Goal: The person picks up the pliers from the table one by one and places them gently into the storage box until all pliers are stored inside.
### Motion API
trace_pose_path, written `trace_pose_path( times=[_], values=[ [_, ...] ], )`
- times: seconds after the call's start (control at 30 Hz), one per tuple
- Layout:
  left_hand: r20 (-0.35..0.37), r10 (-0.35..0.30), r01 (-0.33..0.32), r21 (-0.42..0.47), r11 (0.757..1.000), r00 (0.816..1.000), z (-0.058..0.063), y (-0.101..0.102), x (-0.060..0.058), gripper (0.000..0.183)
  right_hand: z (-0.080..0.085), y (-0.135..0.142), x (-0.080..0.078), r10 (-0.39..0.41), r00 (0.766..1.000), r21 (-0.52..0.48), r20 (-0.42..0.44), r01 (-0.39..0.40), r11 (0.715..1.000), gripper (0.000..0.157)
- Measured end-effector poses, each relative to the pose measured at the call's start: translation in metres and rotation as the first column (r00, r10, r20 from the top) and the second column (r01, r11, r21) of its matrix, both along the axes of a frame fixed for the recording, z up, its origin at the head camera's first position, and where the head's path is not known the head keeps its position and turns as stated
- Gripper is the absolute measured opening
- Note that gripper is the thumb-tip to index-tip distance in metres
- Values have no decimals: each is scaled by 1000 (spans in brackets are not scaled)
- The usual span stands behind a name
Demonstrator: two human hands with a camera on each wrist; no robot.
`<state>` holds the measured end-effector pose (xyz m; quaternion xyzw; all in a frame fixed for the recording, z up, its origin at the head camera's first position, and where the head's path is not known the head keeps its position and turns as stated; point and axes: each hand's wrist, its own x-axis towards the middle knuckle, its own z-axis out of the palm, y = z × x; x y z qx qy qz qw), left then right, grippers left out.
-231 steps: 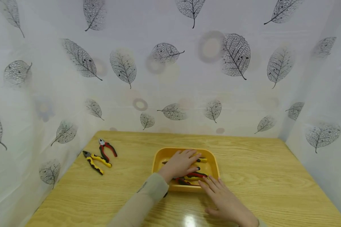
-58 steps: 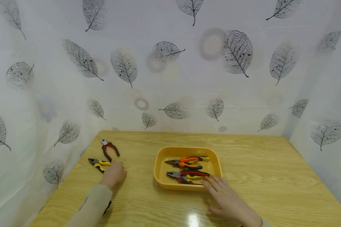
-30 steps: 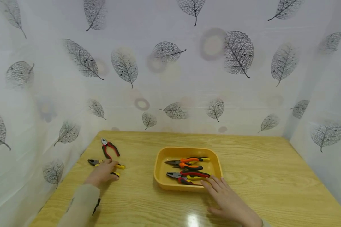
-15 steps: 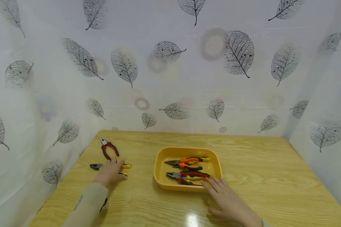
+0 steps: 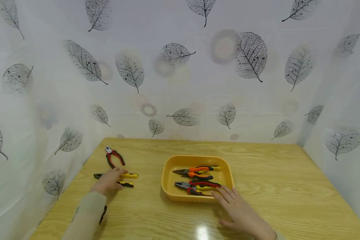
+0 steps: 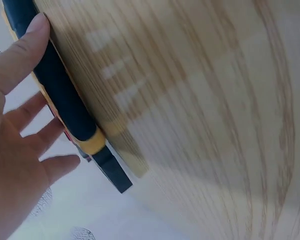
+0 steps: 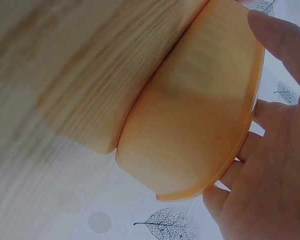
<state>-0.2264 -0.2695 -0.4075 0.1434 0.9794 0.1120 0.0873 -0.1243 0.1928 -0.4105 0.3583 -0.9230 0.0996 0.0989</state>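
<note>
My left hand [image 5: 107, 181] grips a pair of yellow-and-black pliers [image 5: 131, 175] on the left of the table. In the left wrist view the thumb lies on a dark handle [image 6: 72, 102], with the fingers on the far side. The pliers' dark nose points left and both handles stick out to the right under the hand. Just behind them lies a pair of red-and-black pliers [image 5: 108, 150], handles spread. My right hand [image 5: 240, 211] rests with extended fingers on the front right rim of a yellow tray [image 5: 183, 199]; the right wrist view shows the tray's wall [image 7: 190, 120].
Inside the tray are orange-and-black long-nose pliers [image 5: 193, 173], red-and-black pliers [image 5: 183, 184] and yellow-handled tools partly beneath them. The wooden table [image 5: 267, 173] ends at a leaf-patterned curtain [image 5: 198, 83] behind and on both sides.
My left hand has gone from over the tray to the left-hand pliers. Their handles have swung round to point right; they shifted slightly right, then back left. The right hand stays put.
</note>
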Motion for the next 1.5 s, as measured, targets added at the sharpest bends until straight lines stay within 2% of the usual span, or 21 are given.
trace_pose_path(
  times=[0.17,0.33,0.53,0.67,0.83,1.07,1.27,1.5],
  values=[
    [28,-10,10,-10,1000,1000,-2,-4,-3,57,-1,1,-1,9,1000,-3,-5,-9,1000,85],
    [20,-30,31,-21,999,999,-1,-3,-1,53,-3,2,-1,6,1000,2,-12,-6,1000,86],
    [1,-124,124,-2,992,992,3,1,4,55,-4,2,-3,10,999,6,-32,-10,1000,86],
    [-1,-166,166,7,986,986,0,3,5,57,-3,1,-3,9,1000,6,-29,-9,1000,85],
    [-45,-215,215,-14,977,976,1,8,5,58,-3,1,-2,12,999,8,-36,-12,1000,85],
    [-153,-297,296,-28,955,943,13,25,5,57,-4,1,-3,20,999,-3,-45,-20,1000,86],
    [-258,-320,315,-62,947,911,21,36,8,56,-5,1,-3,18,999,-1,-33,-18,1000,87],
    [-331,-342,336,-79,939,879,37,49,11,57,-5,1,-3,3,1000,-1,-15,-3,1000,87]
  ],
)
